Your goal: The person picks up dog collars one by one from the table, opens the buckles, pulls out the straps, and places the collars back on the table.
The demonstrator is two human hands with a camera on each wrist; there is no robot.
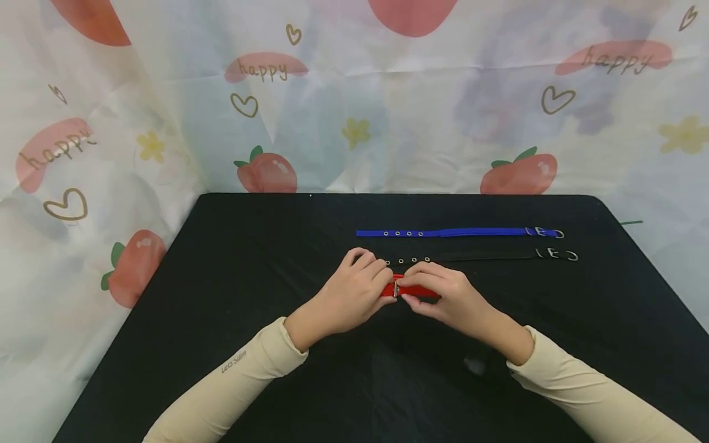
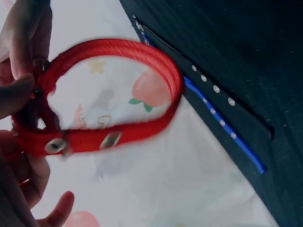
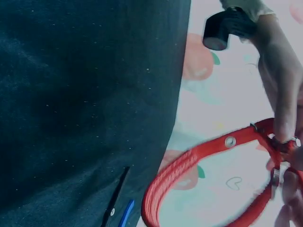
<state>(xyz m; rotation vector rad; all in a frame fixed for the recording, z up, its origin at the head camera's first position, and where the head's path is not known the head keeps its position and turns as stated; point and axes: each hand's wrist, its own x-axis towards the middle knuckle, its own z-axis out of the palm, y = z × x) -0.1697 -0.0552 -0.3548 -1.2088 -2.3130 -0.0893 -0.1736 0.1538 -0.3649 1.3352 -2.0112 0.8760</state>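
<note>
Both hands meet near the middle of the table at a red collar [image 1: 423, 291] with metal eyelets. My left hand [image 1: 357, 289] grips the collar by its metal buckle [image 1: 396, 287]. From the other side my right hand [image 1: 448, 292] pinches the strap beside that buckle. The wrist views show the red collar [image 2: 94, 142] bent into a loop, its ends overlapping at the buckle between the fingers. How far the strap passes through the buckle is hidden by the fingers. The loop is held up, its far side towards the backdrop.
Beyond the hands a black collar [image 1: 487, 256] lies straight across the black table [image 1: 266, 246]. Parallel behind it lies a blue collar [image 1: 482, 232], both with buckles at the right. A printed cloth [image 1: 399, 123] hangs behind the table and at its left.
</note>
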